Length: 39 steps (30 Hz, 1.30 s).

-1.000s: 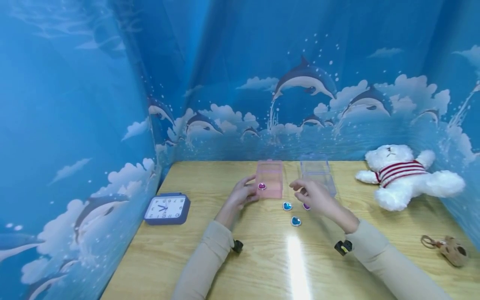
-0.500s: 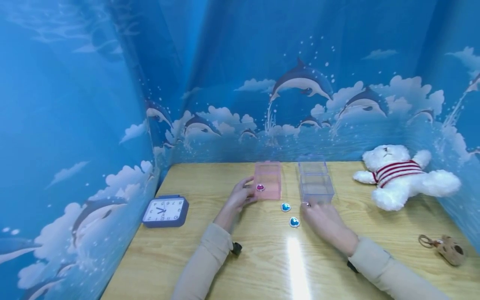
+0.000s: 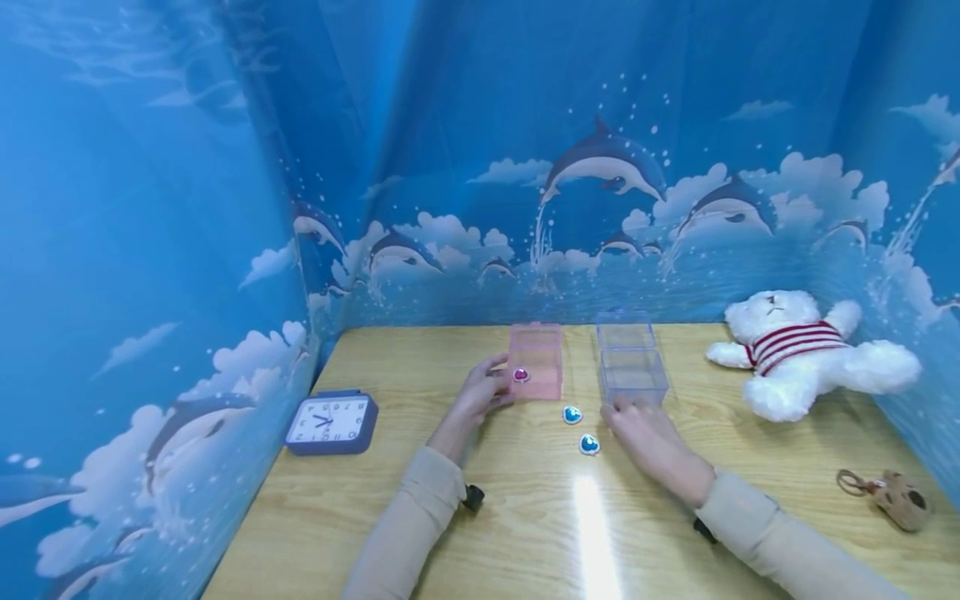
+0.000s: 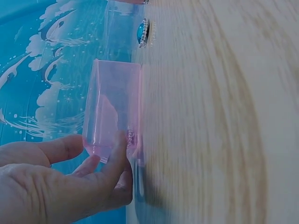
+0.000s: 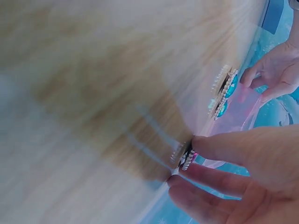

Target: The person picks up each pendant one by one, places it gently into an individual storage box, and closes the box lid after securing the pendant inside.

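My left hand (image 3: 477,390) holds the left end of a clear pink plastic box (image 3: 547,379), thumb and fingers about its side. A magenta gem (image 3: 521,375) with a silver rim lies in that box. Before a clear pale-purple box (image 3: 633,375) with its lid back, my right hand (image 3: 648,433) pinches a silver-rimmed gem (image 5: 188,157) between thumb and fingers. Only a bit of pink shows on it in the right wrist view, and the head view hides it behind the hand. Between the hands lie two blue gems, one farther back (image 3: 572,414) and one nearer (image 3: 589,444).
A blue-framed clock (image 3: 330,422) lies at the table's left. At the right sit a white teddy bear (image 3: 806,350) in a striped shirt and a brown plush keyring (image 3: 903,500). A dolphin-print curtain (image 3: 480,167) hangs behind the wooden table (image 3: 525,533).
From above the purple box's left side, my right hand has come down to its front edge and taken hold of the purple gem there. My left hand keeps its place on the pink box.
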Each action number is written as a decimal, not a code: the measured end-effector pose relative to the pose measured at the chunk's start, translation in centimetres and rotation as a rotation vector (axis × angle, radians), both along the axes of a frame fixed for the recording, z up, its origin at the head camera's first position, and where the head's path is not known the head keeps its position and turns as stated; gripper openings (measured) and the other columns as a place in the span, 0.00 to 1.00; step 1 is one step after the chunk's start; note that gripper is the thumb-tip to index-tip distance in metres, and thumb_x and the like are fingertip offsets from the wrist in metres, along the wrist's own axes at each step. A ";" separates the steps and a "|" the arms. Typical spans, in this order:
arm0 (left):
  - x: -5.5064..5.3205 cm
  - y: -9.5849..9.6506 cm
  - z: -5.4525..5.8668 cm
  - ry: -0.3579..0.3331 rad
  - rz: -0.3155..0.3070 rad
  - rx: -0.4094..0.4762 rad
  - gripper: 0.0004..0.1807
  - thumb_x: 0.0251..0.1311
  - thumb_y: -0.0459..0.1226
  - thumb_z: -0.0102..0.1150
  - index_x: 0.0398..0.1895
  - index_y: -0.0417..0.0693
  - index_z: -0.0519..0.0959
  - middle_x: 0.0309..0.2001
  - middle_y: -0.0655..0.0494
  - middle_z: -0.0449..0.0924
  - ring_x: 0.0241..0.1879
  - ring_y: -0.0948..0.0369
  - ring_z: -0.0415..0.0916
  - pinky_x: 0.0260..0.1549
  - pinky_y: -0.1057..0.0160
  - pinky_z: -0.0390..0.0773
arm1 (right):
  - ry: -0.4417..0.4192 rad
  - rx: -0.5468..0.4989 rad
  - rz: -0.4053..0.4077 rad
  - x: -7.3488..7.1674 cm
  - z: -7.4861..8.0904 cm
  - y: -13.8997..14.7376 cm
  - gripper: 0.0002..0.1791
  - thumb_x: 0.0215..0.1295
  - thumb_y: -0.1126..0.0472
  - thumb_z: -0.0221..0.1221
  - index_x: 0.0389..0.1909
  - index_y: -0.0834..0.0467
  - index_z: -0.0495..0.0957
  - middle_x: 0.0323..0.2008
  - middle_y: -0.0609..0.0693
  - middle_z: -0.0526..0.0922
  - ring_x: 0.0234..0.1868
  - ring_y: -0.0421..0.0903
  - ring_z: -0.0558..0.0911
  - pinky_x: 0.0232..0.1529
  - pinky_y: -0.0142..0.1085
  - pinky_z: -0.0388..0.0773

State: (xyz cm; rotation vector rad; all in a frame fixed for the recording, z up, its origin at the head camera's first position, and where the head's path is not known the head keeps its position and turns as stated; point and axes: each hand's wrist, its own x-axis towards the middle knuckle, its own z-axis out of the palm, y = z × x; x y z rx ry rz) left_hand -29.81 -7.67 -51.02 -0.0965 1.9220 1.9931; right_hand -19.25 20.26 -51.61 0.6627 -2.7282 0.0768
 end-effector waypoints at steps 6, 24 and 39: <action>0.0 0.1 0.0 0.024 0.005 0.001 0.33 0.72 0.25 0.52 0.79 0.42 0.64 0.68 0.33 0.72 0.42 0.59 0.77 0.55 0.54 0.89 | -0.019 -0.088 0.019 -0.4 -0.2 0.3 0.10 0.58 0.72 0.70 0.37 0.60 0.80 0.29 0.53 0.81 0.25 0.50 0.79 0.19 0.40 0.79; 0.5 0.1 0.1 0.012 -0.009 -0.005 0.35 0.71 0.23 0.49 0.81 0.39 0.60 0.72 0.30 0.66 0.44 0.58 0.74 0.61 0.48 0.85 | -0.160 -0.425 0.110 -0.7 2.2 -0.1 0.20 0.54 0.76 0.70 0.49 0.64 0.86 0.39 0.53 0.84 0.37 0.45 0.84 0.34 0.31 0.86; 0.3 0.2 0.2 -0.004 -0.005 -0.015 0.34 0.71 0.25 0.50 0.80 0.40 0.62 0.72 0.33 0.69 0.44 0.58 0.75 0.55 0.55 0.88 | -0.215 -0.414 0.090 -2.6 4.3 -1.8 0.22 0.58 0.71 0.72 0.55 0.60 0.85 0.48 0.55 0.89 0.43 0.50 0.88 0.43 0.42 0.91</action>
